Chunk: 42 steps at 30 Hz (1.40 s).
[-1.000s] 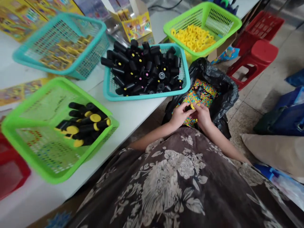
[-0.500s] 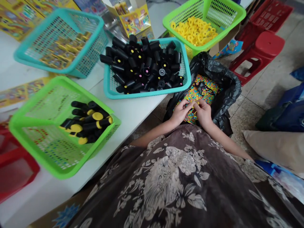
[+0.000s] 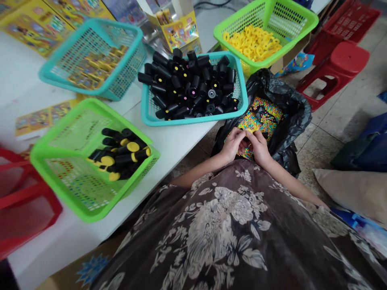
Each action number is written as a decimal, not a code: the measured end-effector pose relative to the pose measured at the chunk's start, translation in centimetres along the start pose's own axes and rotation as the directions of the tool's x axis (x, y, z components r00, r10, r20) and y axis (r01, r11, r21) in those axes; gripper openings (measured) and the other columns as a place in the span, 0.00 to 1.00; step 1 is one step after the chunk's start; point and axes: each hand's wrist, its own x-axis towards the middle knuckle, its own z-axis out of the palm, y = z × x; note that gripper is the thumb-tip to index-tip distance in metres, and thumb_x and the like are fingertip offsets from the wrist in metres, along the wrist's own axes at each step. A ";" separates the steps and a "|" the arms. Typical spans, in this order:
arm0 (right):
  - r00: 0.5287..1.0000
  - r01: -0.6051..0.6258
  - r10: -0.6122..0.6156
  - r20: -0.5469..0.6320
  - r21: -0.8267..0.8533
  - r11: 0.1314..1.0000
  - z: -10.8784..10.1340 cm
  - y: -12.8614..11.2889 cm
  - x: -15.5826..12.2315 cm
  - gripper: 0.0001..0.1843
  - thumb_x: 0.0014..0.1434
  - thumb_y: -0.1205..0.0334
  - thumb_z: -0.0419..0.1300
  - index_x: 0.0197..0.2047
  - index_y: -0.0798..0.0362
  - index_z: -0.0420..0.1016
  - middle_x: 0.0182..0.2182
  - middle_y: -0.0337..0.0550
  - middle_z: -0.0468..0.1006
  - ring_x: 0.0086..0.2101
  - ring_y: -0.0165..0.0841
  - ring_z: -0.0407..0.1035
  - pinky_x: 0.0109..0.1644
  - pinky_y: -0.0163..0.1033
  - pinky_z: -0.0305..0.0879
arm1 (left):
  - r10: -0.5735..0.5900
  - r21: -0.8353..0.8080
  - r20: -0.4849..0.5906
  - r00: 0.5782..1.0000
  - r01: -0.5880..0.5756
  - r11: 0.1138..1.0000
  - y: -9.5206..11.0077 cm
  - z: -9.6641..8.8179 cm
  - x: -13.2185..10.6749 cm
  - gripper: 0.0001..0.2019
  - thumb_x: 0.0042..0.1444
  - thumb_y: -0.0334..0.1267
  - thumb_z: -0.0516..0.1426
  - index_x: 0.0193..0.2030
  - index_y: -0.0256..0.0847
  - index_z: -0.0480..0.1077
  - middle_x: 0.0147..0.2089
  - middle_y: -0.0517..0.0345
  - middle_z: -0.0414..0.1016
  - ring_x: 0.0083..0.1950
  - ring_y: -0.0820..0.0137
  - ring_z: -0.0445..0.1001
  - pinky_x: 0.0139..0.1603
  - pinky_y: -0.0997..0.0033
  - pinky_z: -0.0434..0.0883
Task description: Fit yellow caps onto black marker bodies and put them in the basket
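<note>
My left hand (image 3: pixel 231 144) and my right hand (image 3: pixel 259 146) meet over a black-lined container of small coloured beads (image 3: pixel 266 110). Both are closed, fingertips together, around a black tube (image 3: pixel 265 135) with a yellow plastic piece (image 3: pixel 251 130) on top of it. The fingers cover most of the tube, so I cannot tell how the two parts fit. To the left, a teal basket (image 3: pixel 193 120) is heaped with black tubes (image 3: pixel 196 86), some bearing yellow or pink dots. A green basket (image 3: pixel 45 161) holds black tubes with yellow ends (image 3: pixel 125 151).
Yellow ring-like pieces (image 3: pixel 254 42) fill part of another green basket (image 3: pixel 302 18). A second teal basket (image 3: pixel 48 74) contains small yellow-wrapped items. Printed boxes (image 3: pixel 179 32) stand at the back of the white table (image 3: pixel 169 149). Red stools (image 3: pixel 349 60) are at the right.
The yellow piece and a black tube now show between my fingers, where only a little yellow showed before. The whole view has shifted slightly, moving everything to the right.
</note>
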 end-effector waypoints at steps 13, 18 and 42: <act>0.991 0.013 -0.028 0.128 0.115 0.993 0.1 -1.5 -1.2 0.23 0.48 0.40 0.74 0.37 0.45 0.75 0.25 0.33 0.67 0.24 0.29 0.58 0.27 0.37 0.56 | 0.145 -0.019 -0.059 0.988 -0.147 0.989 0.1 -0.1 -0.7 0.22 0.58 0.56 0.65 0.32 0.44 0.59 0.21 0.71 0.58 0.19 0.81 0.56 0.18 0.77 0.52; 0.942 -0.205 0.136 0.307 0.205 0.957 -1.3 -1.9 0.0 0.24 0.47 0.39 0.73 0.38 0.48 0.78 0.28 0.39 0.77 0.27 0.34 0.70 0.26 0.37 0.62 | 0.006 -0.041 -0.001 1.000 -0.006 0.999 0.9 -0.7 -0.5 0.19 0.61 0.57 0.61 0.37 0.43 0.65 0.22 0.69 0.65 0.16 0.81 0.59 0.16 0.77 0.50; 0.964 -0.142 0.121 0.236 0.071 0.987 -0.3 -2.0 0.2 0.18 0.38 0.53 0.75 0.32 0.49 0.77 0.19 0.33 0.75 0.15 0.30 0.66 0.18 0.35 0.58 | 0.008 0.126 0.192 0.981 -0.033 0.991 1.8 -3.5 -1.7 0.21 0.61 0.57 0.65 0.35 0.41 0.69 0.22 0.68 0.64 0.18 0.80 0.61 0.19 0.78 0.55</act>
